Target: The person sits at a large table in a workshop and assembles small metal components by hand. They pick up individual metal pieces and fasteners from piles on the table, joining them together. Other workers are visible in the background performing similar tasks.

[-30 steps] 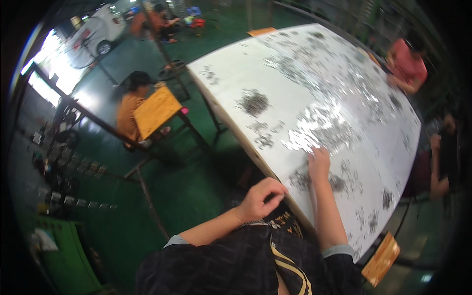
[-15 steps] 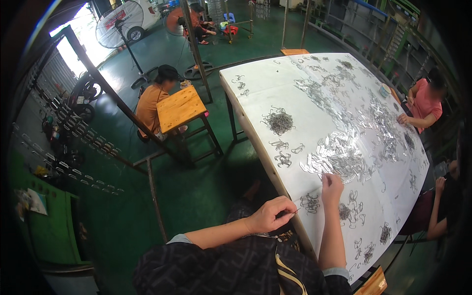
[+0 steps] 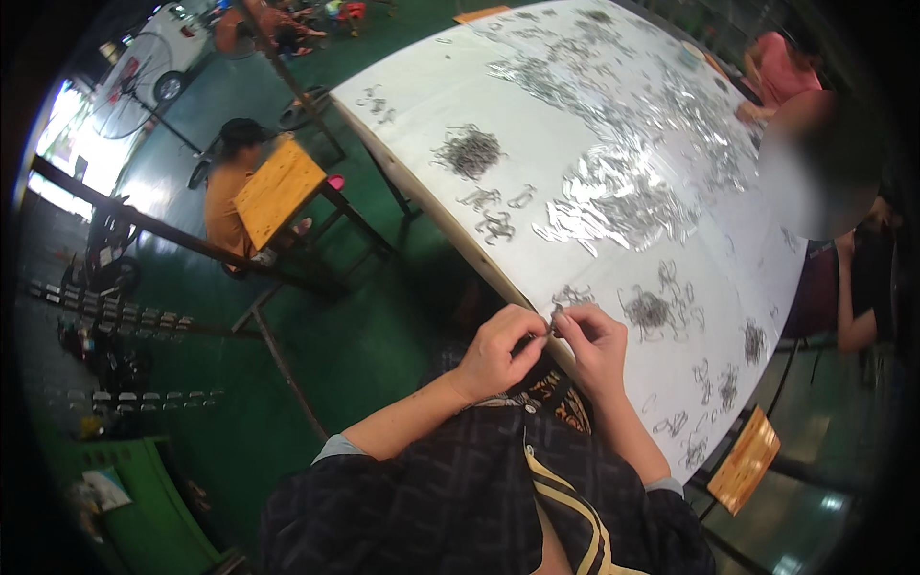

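Observation:
My left hand (image 3: 501, 350) and my right hand (image 3: 596, 347) meet at the near-left edge of the white-topped table (image 3: 436, 206), both closed in a pinch. Between their fingertips is a small dark metal piece (image 3: 553, 323), too small to make out exactly. Just beyond the fingers lies a small cluster of bent wire hooks (image 3: 575, 295). To its right sits a denser heap of dark hooks (image 3: 648, 309). Farther up the table spreads a shiny pile of flat silver metal strips (image 3: 613, 206).
Another dark hook heap (image 3: 470, 151) lies toward the far left of the table. A person in pink (image 3: 784, 72) works across it; another sits at the right edge. On the left, a person in orange (image 3: 230, 206) sits beside a wooden stool (image 3: 281, 192). A second stool (image 3: 746, 460) stands near right.
My right hand has drawn back from the silver strips to meet my left hand at the table edge. The view has shifted, and a blurred shape now covers part of the right side.

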`<control>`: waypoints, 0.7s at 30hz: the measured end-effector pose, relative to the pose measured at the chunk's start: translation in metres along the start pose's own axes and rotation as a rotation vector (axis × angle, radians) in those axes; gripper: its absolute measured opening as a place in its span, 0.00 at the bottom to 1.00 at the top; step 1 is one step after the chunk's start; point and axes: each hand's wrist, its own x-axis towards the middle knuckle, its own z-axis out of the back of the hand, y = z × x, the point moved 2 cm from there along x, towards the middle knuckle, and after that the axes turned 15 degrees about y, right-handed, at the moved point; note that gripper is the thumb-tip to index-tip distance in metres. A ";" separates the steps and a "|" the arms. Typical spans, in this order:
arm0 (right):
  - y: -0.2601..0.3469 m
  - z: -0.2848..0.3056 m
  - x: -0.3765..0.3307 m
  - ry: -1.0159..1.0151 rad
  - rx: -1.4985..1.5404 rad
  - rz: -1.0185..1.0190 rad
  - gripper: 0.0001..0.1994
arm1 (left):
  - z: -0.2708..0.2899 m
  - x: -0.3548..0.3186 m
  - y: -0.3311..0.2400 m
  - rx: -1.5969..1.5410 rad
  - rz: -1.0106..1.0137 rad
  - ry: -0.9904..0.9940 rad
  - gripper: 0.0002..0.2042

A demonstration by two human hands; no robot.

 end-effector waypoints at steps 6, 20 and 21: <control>0.008 -0.003 -0.007 -0.044 -0.140 0.153 0.02 | -0.003 -0.003 0.005 0.027 0.006 0.098 0.07; 0.006 0.000 -0.033 0.013 -0.314 0.293 0.05 | -0.009 0.068 0.045 0.206 -0.103 0.308 0.05; 0.007 0.000 -0.034 0.019 -0.327 0.308 0.06 | -0.023 0.078 0.052 0.269 -0.177 0.328 0.04</control>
